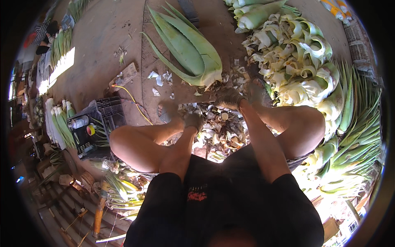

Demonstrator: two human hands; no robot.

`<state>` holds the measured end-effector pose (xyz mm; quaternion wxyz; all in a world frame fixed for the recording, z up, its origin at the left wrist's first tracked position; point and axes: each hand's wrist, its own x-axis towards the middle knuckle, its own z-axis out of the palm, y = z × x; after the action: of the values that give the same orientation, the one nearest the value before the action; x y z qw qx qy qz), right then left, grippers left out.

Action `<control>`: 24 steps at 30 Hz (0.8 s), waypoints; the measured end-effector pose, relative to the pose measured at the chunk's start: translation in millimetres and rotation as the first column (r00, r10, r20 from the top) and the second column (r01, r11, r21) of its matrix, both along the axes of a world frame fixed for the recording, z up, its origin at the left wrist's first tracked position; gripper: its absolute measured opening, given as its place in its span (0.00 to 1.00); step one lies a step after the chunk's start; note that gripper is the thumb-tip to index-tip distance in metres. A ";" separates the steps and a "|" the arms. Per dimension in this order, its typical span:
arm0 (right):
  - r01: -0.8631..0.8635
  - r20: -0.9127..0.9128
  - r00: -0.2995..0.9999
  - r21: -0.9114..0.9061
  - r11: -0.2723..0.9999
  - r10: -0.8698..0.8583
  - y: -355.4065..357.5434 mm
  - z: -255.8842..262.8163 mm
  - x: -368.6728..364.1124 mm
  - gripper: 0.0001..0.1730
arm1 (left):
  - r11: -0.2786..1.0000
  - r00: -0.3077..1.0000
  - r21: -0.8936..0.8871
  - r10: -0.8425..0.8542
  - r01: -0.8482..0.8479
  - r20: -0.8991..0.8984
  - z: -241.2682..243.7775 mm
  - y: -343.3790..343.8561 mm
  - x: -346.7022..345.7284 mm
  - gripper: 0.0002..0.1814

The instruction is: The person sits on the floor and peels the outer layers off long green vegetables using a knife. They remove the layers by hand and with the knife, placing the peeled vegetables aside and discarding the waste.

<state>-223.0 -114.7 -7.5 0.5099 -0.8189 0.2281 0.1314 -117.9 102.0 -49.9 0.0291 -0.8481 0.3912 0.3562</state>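
A large green agave-like plant (188, 49) lies on the floor before me, its leaves pointing away and its pale cut base towards my feet. My right hand (230, 98), in a dirty glove, is low between my knees, just below that base; whether it touches or holds anything is unclear. My left hand (193, 121), gloved too, hangs beside my left foot over a layer of leaf scraps (223, 123). Its fingers are blurred.
Curled pale leaf trimmings (290, 61) are heaped at the right, with long green leaves (358, 142) beyond. At the left stand a black plastic crate (111, 108) holding a tape roll (90, 130) and a bottle, a yellow cord (132, 98) and a wooden block (125, 75). Another person (44, 34) is far left.
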 end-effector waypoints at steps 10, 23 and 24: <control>0.002 -0.283 0.959 0.068 0.998 0.017 -45.6 -12.4 -59.4 0.16 | 0.978 0.941 0.018 0.207 -0.210 -0.268 -114.8 26.8 18.1 0.05; -0.418 -0.607 0.783 -0.352 0.838 0.136 49.3 -96.2 -87.3 0.15 | 0.885 0.286 0.363 -0.443 0.292 0.850 -53.2 20.2 60.8 0.05; -0.503 -0.582 0.768 -0.292 0.813 0.266 48.5 -44.8 -60.5 0.15 | 0.831 0.030 0.456 -0.490 0.317 0.871 -65.4 36.6 78.4 0.05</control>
<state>-283.5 -66.2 -52.3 0.1959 -0.8742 0.2016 0.3959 -39.4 138.6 -115.3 0.4279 -0.7203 0.4762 -0.2671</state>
